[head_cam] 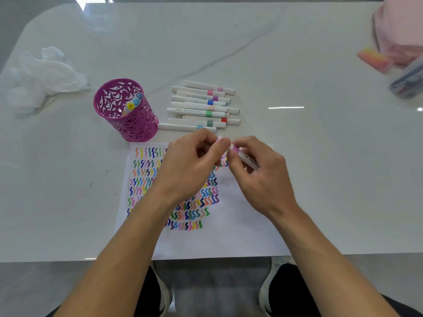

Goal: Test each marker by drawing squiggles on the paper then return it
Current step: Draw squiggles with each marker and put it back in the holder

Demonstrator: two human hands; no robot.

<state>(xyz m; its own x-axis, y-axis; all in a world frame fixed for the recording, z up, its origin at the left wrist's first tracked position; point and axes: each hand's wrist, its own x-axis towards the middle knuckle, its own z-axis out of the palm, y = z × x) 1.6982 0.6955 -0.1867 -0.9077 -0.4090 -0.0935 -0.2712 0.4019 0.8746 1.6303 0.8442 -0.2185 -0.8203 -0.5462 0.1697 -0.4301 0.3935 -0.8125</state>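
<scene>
Both hands meet above the top edge of the paper (229, 239), which lies flat at the near edge of the white table (297, 65). Right hand (258, 177): fingers curled, thumb and fingertips pinching the marker (246, 159), a white barrel with a pink band, tilted and held off the sheet. Left hand (194, 161): fingers curled, pinching the cap (219, 138) at the marker's far end; cannot tell whether the cap is seated or just off the tip. The left hand and forearm cover the middle of the squiggles (201, 202), rows of short wavy strokes in many colours filling the sheet's left and centre. Just beyond the hands is a row of capped markers (201, 106), lying side by side on the table and roughly parallel, each with a coloured band; the nearest one is just past the left knuckles. Left of that row stands an upright magenta cut-out pen holder (128, 115), touching the paper's far left corner, with a few markers inside (135, 101). Crumpled white tissue (43, 76) far left. Far right: a pink cloth (400, 30), an orange-pink block (375, 59), and a clear pouch (409, 81), blurred. Two shoes (270, 289) are under the table edge.
</scene>
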